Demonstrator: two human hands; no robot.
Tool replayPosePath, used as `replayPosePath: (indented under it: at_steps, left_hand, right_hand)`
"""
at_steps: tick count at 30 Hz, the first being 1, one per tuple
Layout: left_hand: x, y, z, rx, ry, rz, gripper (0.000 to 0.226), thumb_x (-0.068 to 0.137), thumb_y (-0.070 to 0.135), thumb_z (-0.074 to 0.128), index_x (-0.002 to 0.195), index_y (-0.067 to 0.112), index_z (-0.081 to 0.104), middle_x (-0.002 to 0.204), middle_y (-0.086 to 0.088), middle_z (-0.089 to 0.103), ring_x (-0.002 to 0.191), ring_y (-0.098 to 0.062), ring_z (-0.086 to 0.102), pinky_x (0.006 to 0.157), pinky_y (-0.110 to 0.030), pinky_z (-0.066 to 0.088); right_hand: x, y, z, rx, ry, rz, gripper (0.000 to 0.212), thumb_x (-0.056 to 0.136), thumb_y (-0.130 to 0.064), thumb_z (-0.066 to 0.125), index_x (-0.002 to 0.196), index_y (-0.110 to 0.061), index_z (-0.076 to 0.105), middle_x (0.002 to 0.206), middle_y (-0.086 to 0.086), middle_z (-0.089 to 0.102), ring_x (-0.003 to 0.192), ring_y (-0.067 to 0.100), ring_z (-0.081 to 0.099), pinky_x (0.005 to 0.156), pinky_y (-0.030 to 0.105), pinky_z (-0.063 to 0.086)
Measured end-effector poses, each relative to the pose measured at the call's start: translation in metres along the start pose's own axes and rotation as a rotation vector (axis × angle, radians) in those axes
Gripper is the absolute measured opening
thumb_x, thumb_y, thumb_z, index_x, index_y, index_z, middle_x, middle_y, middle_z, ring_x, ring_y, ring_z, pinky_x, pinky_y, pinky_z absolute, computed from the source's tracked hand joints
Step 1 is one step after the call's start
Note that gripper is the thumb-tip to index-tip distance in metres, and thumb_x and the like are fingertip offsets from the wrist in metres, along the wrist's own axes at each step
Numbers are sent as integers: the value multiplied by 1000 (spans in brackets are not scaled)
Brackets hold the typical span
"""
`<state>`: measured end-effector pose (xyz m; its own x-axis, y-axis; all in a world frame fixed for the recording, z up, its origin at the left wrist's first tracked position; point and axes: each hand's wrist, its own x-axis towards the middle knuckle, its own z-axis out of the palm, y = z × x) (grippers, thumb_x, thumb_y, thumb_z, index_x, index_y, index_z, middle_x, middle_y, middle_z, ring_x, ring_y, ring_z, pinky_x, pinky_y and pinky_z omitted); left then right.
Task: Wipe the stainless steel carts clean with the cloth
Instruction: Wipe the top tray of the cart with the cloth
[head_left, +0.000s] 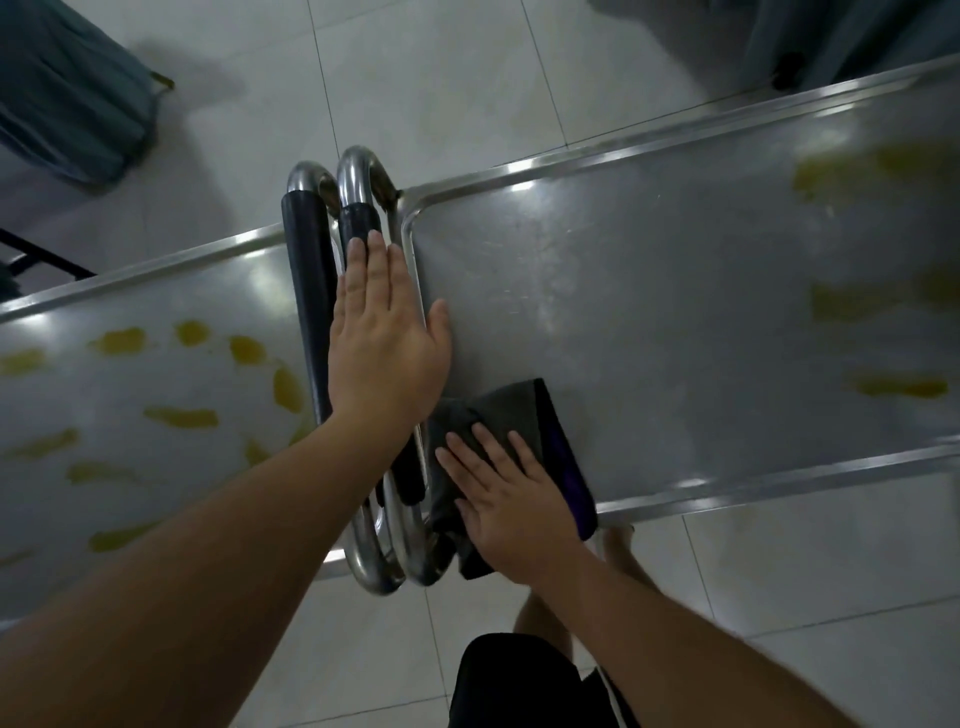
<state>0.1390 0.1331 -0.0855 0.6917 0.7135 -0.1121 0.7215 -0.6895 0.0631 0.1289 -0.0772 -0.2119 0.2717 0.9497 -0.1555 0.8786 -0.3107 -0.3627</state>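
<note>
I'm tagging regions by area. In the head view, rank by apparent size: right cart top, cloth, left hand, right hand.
1. Right cart top, by far the largest.
2. Left hand.
3. Right hand and cloth: close, and the hand hides part of the cloth, so unranked.

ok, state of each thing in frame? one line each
left hand: open, flat on the right cart's handle
right hand: open, pressing the cloth
cloth: folded, on right cart's near corner
right cart: clean near the cloth, yellow smears at far right
left cart: yellow smears all over, unwiped
</note>
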Motion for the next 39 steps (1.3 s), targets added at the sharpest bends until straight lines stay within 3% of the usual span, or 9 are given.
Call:
replayPosePath:
  at_steps: [3, 7, 13, 20, 27, 29, 32, 36, 39]
  left_hand:
    - [-1, 1, -2, -10, 4, 2, 75, 112, 51, 22, 169, 5, 5, 178, -11, -4, 164, -22, -11, 133, -42, -3]
    - [-1, 2, -4, -18, -2, 5, 75, 112, 51, 25, 169, 7, 4, 178, -10, -5, 164, -21, -12, 133, -41, -4]
    - [-1, 1, -3, 2, 17, 15, 73, 110, 45, 28, 170, 11, 5, 178, -11, -2, 164, -23, -10, 133, -43, -1]
    - [-1, 3, -1, 182, -12, 23, 71, 110, 56, 11, 169, 23, -9, 177, -11, -13, 162, -26, -18, 132, -45, -7]
    - [3, 11, -10, 251, -66, 52, 71, 109, 57, 8, 168, 24, -15, 175, -2, -22, 161, -23, -22, 131, -47, -7]
    - [4, 29, -10, 224, -100, 60, 71, 109, 56, 9, 168, 23, -15, 175, -2, -22, 161, -22, -21, 132, -47, -5]
    - [-1, 74, 0, 129, -153, 52, 71, 110, 55, 15, 169, 24, -9, 177, -1, -17, 162, -19, -18, 129, -41, -9]
    - [-13, 154, 21, 6, -225, -4, 69, 110, 51, 25, 170, 25, 2, 179, 0, -3, 164, -18, -6, 130, -39, -2]
    - [-21, 209, 42, -87, -269, -42, 68, 110, 50, 28, 170, 26, 6, 179, -1, 2, 164, -20, 1, 132, -40, 4]
  right_hand:
    - [-17, 41, -12, -61, -35, -38, 62, 106, -47, 37, 165, -32, 24, 172, -12, 16, 161, 16, 3, 128, 51, 11]
    - [-56, 123, -42, -136, 3, 131, 64, 102, -46, 42, 163, -30, 30, 170, -8, 25, 159, 20, 19, 125, 54, 23]
    - [-112, 248, -95, -194, -151, 383, 67, 107, -53, 7, 166, -24, 14, 174, -2, 12, 160, 22, 4, 126, 53, 15]
    - [-112, 260, -95, -221, -172, 403, 67, 104, -56, 2, 165, -31, -8, 172, -11, -17, 157, 14, -21, 128, 45, -5]
    - [-108, 261, -97, -186, -199, 393, 69, 99, -58, -7, 161, -33, -22, 167, -14, -30, 152, 13, -32, 124, 42, -18]
    - [-107, 258, -99, -183, -197, 394, 70, 99, -57, -3, 164, -31, -13, 170, -11, -22, 157, 16, -22, 126, 45, -12]
    - [-108, 252, -106, -181, -166, 382, 70, 102, -52, 12, 166, -24, 11, 174, -2, 8, 161, 26, 7, 128, 53, 8]
    - [-102, 247, -116, -146, -64, 365, 64, 101, -45, 37, 158, -18, 42, 160, 7, 43, 150, 34, 35, 122, 56, 27]
    - [-95, 252, -121, -79, 1, 347, 64, 99, -42, 44, 155, -12, 43, 153, 12, 49, 143, 36, 41, 122, 56, 29]
